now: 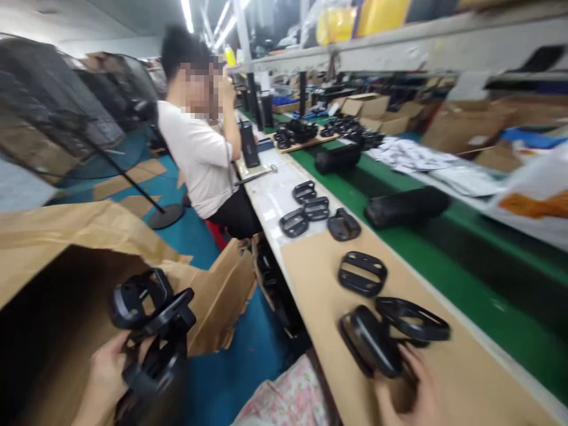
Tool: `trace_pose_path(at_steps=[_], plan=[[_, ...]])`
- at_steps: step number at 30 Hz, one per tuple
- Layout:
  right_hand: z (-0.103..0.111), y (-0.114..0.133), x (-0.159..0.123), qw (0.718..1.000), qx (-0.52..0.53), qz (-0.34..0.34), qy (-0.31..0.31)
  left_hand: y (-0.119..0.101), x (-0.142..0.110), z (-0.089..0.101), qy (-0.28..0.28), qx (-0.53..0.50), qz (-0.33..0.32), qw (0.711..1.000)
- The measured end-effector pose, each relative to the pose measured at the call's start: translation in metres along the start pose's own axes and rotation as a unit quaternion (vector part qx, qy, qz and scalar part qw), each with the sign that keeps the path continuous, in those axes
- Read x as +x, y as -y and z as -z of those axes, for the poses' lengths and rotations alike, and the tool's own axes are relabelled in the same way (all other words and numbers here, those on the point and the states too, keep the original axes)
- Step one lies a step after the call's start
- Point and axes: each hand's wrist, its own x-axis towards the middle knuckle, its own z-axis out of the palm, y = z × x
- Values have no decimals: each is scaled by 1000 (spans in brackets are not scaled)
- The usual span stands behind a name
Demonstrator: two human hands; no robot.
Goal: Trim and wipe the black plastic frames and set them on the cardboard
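Observation:
My left hand (104,376) is closed around a stack of several black plastic frames (157,355), above the open mouth of a large cardboard box (213,296). At the near end of the bench, my right hand (415,393) grips a rounded black plastic piece (373,340) with thumb and fingers. A flat black frame with cut-outs (412,319) lies against that piece, partly overlapped by it. Just beyond it, another slotted black frame (362,273) rests on the brown board (319,278). Motion blurs both hands slightly.
More black frames (316,208) lie farther along the bench. A green conveyor belt (488,302) runs alongside, carrying black cylindrical items (408,206). A co-worker in a light shirt (199,157) sits ahead. A fan's round base (165,216) stands on the blue floor.

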Motion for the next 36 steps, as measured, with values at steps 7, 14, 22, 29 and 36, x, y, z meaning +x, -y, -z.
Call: trace_pose_path(at_steps=[7,14,22,29,36], plan=[[2,2,-19,998,32,-36,-31,-188,-3,-92,236,-185,-372,878],[6,-34,-26,969,175,-112,-133,-327,30,-163,379,-126,-612,683],[-17,-23,-22,957,189,-112,-190,-371,2,-206,402,-66,-661,630],[-12,-15,-17,982,76,-59,-162,-390,-32,-210,456,-110,-590,658],[-3,9,-10,988,45,-82,-126,-370,-16,-198,490,-102,-566,655]])
